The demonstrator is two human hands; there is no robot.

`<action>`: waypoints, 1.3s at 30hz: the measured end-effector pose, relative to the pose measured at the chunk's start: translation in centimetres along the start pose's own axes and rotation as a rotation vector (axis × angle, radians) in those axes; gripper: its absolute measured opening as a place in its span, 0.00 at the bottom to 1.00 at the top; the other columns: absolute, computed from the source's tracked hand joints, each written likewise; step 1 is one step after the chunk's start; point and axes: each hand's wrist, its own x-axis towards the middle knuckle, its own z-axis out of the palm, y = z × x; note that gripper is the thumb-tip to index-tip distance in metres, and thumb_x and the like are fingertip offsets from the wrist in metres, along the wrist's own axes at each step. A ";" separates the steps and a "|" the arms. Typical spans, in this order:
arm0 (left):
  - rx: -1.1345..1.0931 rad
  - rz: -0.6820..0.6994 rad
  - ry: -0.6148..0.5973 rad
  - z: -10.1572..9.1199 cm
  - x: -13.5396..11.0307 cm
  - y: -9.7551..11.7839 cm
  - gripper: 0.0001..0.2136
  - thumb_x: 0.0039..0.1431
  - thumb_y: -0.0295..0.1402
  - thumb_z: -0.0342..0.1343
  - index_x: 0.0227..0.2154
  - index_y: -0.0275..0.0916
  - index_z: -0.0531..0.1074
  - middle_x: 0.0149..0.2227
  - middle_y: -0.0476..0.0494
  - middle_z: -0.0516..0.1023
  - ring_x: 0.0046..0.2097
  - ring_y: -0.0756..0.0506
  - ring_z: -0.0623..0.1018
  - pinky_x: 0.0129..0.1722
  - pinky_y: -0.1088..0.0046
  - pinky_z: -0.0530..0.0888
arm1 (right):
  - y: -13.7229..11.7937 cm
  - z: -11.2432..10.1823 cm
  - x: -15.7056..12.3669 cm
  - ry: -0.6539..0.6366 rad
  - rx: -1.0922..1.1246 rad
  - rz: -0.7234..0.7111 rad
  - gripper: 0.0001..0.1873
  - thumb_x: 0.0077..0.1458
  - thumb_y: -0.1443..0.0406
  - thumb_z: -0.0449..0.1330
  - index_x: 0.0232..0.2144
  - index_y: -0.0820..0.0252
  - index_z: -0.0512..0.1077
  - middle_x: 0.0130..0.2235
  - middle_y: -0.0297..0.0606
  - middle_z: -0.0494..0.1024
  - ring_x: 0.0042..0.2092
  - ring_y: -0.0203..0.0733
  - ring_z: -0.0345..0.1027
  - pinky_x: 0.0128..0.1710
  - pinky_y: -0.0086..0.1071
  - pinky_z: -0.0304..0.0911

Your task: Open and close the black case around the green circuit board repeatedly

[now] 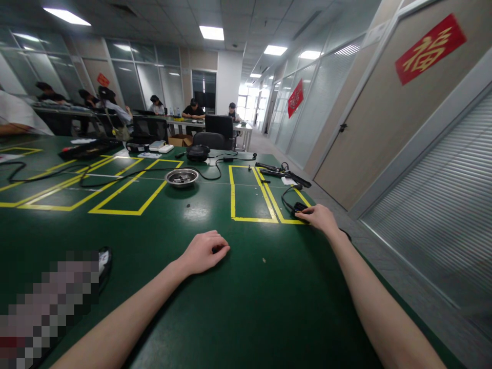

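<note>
At the right side of the green table (pixel 246 287), my right hand (pixel 321 219) has its fingers closed on a small black device with a cable (pixel 300 207). The device lies low over the right yellow-taped rectangle, and my fingers partly cover it, so its exact kind does not show. A black cable (pixel 284 199) loops away from it towards the back. My left hand (pixel 205 251) rests on the tabletop nearer the middle, with its fingers loosely curled in and the thumb drawn towards them. Nothing shows in its grasp.
Yellow tape outlines (pixel 232 200) mark the table. A metal bowl (pixel 181 178) holds small metal parts. Black folded stand-like tools (pixel 284 176) lie at the back right, a black case (pixel 198 152) behind. A blurred-out object (pixel 57 302) sits at left. Several people work at far tables.
</note>
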 end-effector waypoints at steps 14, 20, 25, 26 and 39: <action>0.009 -0.001 -0.003 0.1 0.0 -0.2 0.10 0.65 0.33 0.54 0.32 0.39 0.79 0.30 0.47 0.78 0.34 0.48 0.76 0.35 0.74 0.70 | 0.3 -0.7 0.5 -0.176 0.056 -0.120 0.13 0.49 0.61 0.66 0.38 0.55 0.85 0.39 0.41 0.85 0.39 0.49 0.78 0.34 0.31 0.66; 0.001 -0.006 -0.004 0.1 -0.1 -0.1 0.10 0.64 0.33 0.54 0.32 0.39 0.79 0.31 0.47 0.78 0.34 0.48 0.76 0.34 0.74 0.70 | 0.1 -1.4 0.5 -0.164 0.074 -0.085 0.14 0.46 0.59 0.69 0.36 0.57 0.85 0.34 0.40 0.84 0.37 0.50 0.77 0.32 0.32 0.66; -0.005 -0.008 0.001 0.1 -0.1 -0.2 0.10 0.65 0.33 0.54 0.32 0.39 0.79 0.30 0.47 0.78 0.34 0.48 0.76 0.34 0.74 0.70 | 0.5 -1.3 0.5 -0.046 0.135 -0.060 0.29 0.47 0.55 0.68 0.51 0.62 0.79 0.39 0.42 0.83 0.40 0.50 0.77 0.35 0.32 0.67; -0.006 -0.004 0.003 0.1 -0.1 -0.2 0.09 0.65 0.33 0.54 0.32 0.39 0.79 0.30 0.47 0.78 0.34 0.48 0.76 0.34 0.74 0.70 | 0.6 -1.1 0.5 0.021 0.144 -0.053 0.32 0.47 0.55 0.68 0.54 0.62 0.77 0.41 0.42 0.83 0.42 0.50 0.76 0.36 0.33 0.67; -0.005 -0.011 -0.006 0.1 0.0 0.1 0.08 0.64 0.31 0.56 0.32 0.38 0.79 0.30 0.47 0.78 0.33 0.49 0.76 0.34 0.75 0.68 | -0.7 1.1 -0.3 0.001 0.016 0.070 0.20 0.50 0.50 0.64 0.38 0.58 0.82 0.39 0.48 0.83 0.41 0.53 0.77 0.35 0.34 0.66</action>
